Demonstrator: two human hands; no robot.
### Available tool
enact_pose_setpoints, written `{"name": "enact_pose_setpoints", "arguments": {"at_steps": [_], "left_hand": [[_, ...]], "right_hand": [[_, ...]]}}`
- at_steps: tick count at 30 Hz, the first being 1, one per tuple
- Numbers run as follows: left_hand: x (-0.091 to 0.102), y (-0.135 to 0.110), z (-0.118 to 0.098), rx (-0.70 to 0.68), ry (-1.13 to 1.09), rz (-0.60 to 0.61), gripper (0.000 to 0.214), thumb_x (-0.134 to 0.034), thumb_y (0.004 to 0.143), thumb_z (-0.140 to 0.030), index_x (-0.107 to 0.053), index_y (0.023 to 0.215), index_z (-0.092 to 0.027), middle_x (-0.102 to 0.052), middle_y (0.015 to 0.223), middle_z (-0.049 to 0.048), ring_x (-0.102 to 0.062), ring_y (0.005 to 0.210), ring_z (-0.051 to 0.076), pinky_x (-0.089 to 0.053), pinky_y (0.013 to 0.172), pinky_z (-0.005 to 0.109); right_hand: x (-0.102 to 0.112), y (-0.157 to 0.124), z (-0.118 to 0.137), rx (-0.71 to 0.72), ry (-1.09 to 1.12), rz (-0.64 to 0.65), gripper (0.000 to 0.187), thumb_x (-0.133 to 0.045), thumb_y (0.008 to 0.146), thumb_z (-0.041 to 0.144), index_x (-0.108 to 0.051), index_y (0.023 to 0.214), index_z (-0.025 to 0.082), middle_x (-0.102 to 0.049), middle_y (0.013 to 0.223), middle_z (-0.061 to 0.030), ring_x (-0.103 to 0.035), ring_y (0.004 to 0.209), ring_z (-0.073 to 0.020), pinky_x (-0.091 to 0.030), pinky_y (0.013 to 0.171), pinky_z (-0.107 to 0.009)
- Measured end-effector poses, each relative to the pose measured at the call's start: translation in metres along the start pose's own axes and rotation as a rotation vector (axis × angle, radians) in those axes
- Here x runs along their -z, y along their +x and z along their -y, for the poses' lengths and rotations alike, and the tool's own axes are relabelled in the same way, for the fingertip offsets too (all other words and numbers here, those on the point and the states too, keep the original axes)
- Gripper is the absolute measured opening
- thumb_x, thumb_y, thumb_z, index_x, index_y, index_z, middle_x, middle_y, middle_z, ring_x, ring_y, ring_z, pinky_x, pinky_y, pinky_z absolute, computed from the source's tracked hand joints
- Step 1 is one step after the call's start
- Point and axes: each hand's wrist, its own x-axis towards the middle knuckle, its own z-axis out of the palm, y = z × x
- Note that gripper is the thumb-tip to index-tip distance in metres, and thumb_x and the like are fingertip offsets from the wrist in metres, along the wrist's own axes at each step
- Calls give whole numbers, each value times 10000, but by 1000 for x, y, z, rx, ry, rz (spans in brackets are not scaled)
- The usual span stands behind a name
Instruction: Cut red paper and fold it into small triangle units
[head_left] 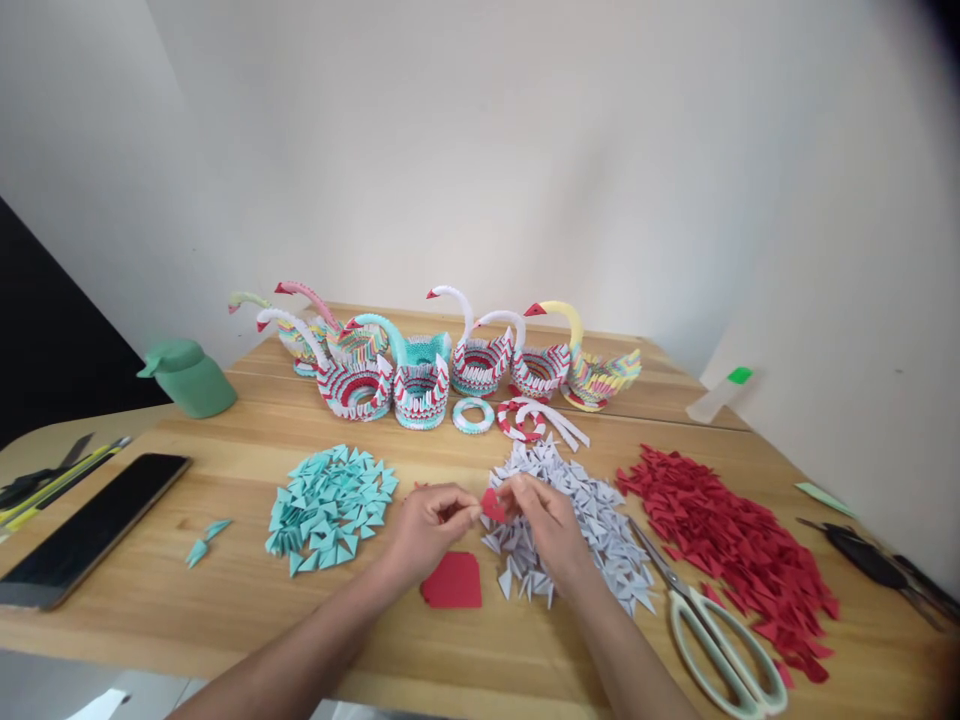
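Note:
My left hand (429, 524) and my right hand (546, 522) meet over the wooden table (225, 600), both pinching one small red paper piece (493, 505) between the fingertips. Just below it a small stack of red paper rectangles (452, 581) lies flat on the table. My right hand hovers over a heap of white folded paper triangles (592, 510). A heap of teal folded triangles (330, 505) lies left of my left hand, and a heap of red folded triangles (731, 545) lies to the right.
Several modular paper swans (420, 370) line the back, with two paper rings (473, 415) in front. Pale-handled scissors (712, 625) lie at right, a phone (90, 530) and tools (45, 480) at left, a green dispenser (189, 377) behind, black scissors (870, 560) far right.

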Motion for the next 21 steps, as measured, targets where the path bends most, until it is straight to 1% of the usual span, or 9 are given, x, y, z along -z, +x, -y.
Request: {"name": "enact_pose_setpoints", "arguments": {"at_steps": [3,6,8,10,13,15,17,19,21], "left_hand": [[1,2,6,55,-72,-53,232,-586,769,-352,-651,707,-138,-535,560,-13,-445,506,99,-368,501,206],[1,4,9,60,-140,-54,245,-626,747,-383,-671,729,-143,-577,593,-2,-473,519,103,-402,516,212],[2,4,9,83,-241,-24,291,-648,732,-422,-681,800,-140,-612,632,8,-492,518,100,-416,522,216],[3,4,7,156,-378,32,374,-628,743,-481,-672,870,-132,-643,662,24,-522,513,100,-426,521,221],[6,4,4,285,-510,131,424,-602,752,-534,-644,808,-116,-661,657,44,-560,488,106,-424,483,220],[6,3,3,316,-509,165,403,-665,705,-512,-624,757,-115,-660,635,37,-563,460,100,-410,456,207],[7,3,2,312,-489,154,382,-723,656,-473,-614,737,-115,-656,615,22,-556,445,88,-399,448,194],[8,3,2,300,-484,116,371,-736,642,-456,-610,727,-118,-655,608,13,-545,443,77,-395,454,187],[8,4,1,289,-475,89,369,-730,644,-461,-610,714,-119,-652,602,8,-534,443,73,-394,459,188]], "right_hand": [[0,0,-4,-20,63,60,377,-493,867,491,-656,937,158,-634,684,-32,-592,626,-160,-476,613,-272],[-2,-1,-5,-30,-7,64,236,-604,811,396,-667,880,178,-647,664,-17,-599,629,-162,-474,614,-268],[-2,-2,-3,51,-93,-2,148,-610,801,322,-676,807,190,-671,733,-30,-614,691,-175,-477,660,-279],[-2,-2,0,170,-177,-58,109,-590,800,250,-690,797,208,-685,804,-40,-626,771,-190,-476,730,-298],[-2,-2,3,303,-269,-75,150,-565,802,184,-706,812,232,-689,830,-41,-630,810,-195,-471,766,-310],[-2,-2,2,327,-289,-49,164,-561,809,190,-715,832,242,-692,854,-44,-631,832,-201,-472,780,-323],[-3,-3,0,269,-262,-29,162,-564,823,239,-719,868,242,-697,900,-50,-630,869,-213,-472,805,-337],[-2,-3,-2,124,-170,-21,218,-559,844,323,-702,981,230,-702,921,-57,-637,870,-217,-479,803,-341],[-2,-3,-3,-21,-52,3,332,-540,859,408,-655,1095,206,-707,879,-61,-650,827,-212,-489,775,-331]]}}
